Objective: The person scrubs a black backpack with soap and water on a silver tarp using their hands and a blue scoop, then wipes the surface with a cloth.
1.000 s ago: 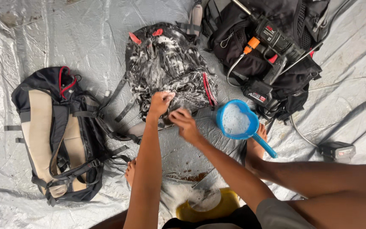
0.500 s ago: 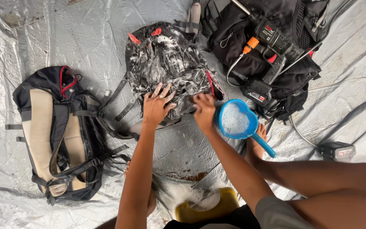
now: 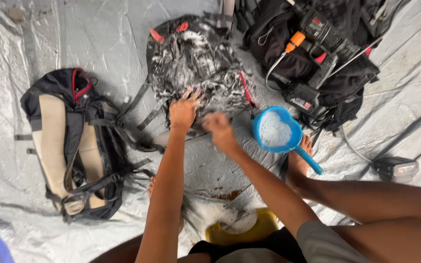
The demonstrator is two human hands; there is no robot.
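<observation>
A black backpack [image 3: 198, 63] smeared with white soap foam lies on a grey tarp [image 3: 98, 34] in front of me. My left hand [image 3: 183, 111] presses flat on its lower edge with the fingers spread. Just right of it, my right hand [image 3: 219, 129] is at the bag's bottom edge, blurred, with the fingers curled; whether it holds anything cannot be made out. A blue heart-shaped scoop [image 3: 276, 131] full of foamy water stands on the tarp right of my right hand.
A black and beige backpack [image 3: 74, 146] lies at the left. Another black pack [image 3: 317, 53] with straps and an orange part lies at the top right. A small black box [image 3: 395, 168] on a cable sits at the right. A yellow object [image 3: 259, 229] lies below me.
My right hand has come back left from the blue scoop to the bag's lower edge. My left hand stayed on the soapy backpack, shifting only slightly.
</observation>
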